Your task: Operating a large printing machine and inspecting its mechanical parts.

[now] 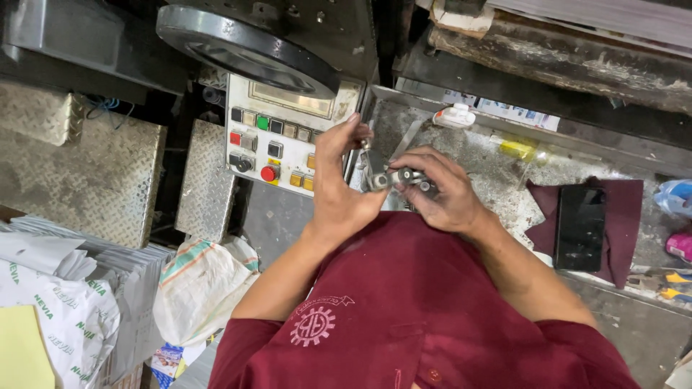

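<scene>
Had both hands mid-frame: my left hand clamped on a small metal part, right hand gripping its other end, above the control panel.

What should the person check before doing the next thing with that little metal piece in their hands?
1. Both hands on the metal part: ok. The left hand and right hand grip it together.
2. Part held over the metal bench, so a drop lands there: ok.
3. Left hand away from the control panel buttons: not ok, it is right beside them.
4. Phone out of the way on the dark red cloth: ok.
5. Small pieces on the part tight: cannot tell, fingers cover them.
6. Pliers within reach: ok, they lie at the bench's right edge.
</scene>
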